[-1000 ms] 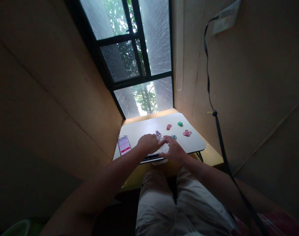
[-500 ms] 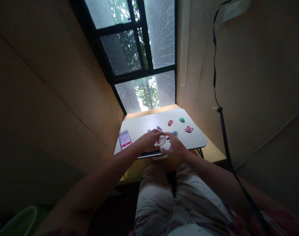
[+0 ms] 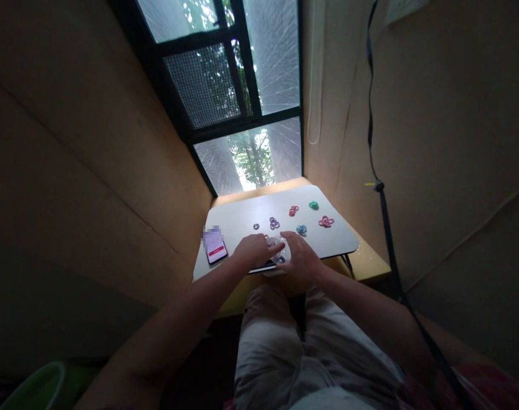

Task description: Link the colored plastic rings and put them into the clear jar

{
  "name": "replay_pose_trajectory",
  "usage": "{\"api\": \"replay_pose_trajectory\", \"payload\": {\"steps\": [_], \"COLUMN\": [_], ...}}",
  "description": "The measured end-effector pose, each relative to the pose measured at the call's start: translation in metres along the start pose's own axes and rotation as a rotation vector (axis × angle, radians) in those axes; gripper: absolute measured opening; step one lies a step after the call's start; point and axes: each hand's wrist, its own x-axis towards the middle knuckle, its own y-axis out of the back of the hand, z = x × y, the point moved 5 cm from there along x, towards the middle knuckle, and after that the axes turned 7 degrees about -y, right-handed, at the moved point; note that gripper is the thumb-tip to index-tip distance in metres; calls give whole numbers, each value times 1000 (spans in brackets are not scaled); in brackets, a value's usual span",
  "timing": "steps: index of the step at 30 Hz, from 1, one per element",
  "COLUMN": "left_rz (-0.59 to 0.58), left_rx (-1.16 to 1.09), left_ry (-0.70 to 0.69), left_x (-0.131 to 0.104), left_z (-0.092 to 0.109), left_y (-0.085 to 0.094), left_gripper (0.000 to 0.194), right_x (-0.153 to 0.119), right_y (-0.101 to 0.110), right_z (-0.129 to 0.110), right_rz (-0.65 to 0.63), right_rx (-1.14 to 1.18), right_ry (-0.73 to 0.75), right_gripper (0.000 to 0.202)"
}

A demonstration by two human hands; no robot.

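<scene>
Fingers (image 3: 292, 239) (right) around clear container (image 3: 284, 254)

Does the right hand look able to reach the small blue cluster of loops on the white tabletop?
Probably yes: nothing visible stands between the right hand and the blue cluster just beyond it, though that hand cups a clear, rounded container and may need to let go first.
</scene>
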Motion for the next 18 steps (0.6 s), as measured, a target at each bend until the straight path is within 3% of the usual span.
{"api": "replay_pose_trajectory", "payload": {"steps": [2,5,9,18], "left_rz": [10,122,99,154], "left_rx": [0,-102,-224,-175], "left_ry": [-59,-221,-455,-226], "left_x": [-2,-8,-16,-13], "left_z": [3,10,17,12], "left_y": [0,6,6,5], "left_gripper": [58,51,69,55], "right_x": [-1,-3,-5,-8], "right_y": [1,3,3,0], "right_z": [1,4,8,9], "right_rz": [12,26,21,1], "right_rx": [0,1,14,43], "right_ry": [-13,-42,-51,-77], "right_gripper": [88,87,84,91]}}
